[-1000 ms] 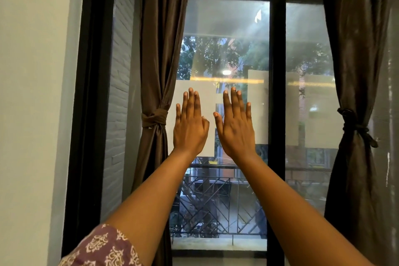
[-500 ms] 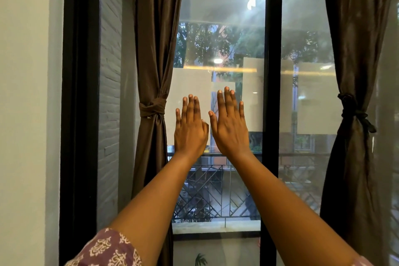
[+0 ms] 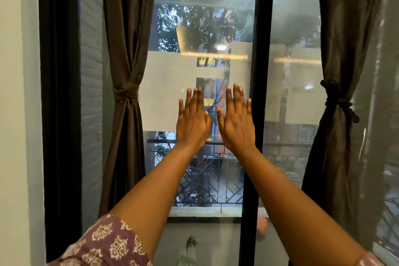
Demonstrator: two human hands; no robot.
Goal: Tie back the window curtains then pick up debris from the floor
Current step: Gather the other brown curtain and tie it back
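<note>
The left hand [image 3: 192,123] is raised flat in front of the window pane [image 3: 207,28], fingers straight and close together, holding nothing. The right hand [image 3: 236,123] is up just beside it in the same flat pose, also holding nothing; its little finger lies close against the dark frame bar [image 3: 259,49]. Whether the palms touch the glass cannot be told from this angle. Neither hand is near any cloth, so the pose looks like a pause, not a working grip.

The left curtain [image 3: 127,28] hangs gathered at the left of the window, cinched at mid-height by a knotted tie [image 3: 125,93] of the same brown cloth. The right curtain [image 3: 349,28] is gathered likewise at the right, bound by a darker tie [image 3: 336,97] with a loose end trailing down. Both appear tied back already, so that part seems done; the debris remains.

The floor is out of view, and no debris shows. Beyond the glass are a railing [image 3: 211,179] and trees. A patterned sleeve [image 3: 108,244] covers the left upper arm. Nothing blocks the hands from lowering.
</note>
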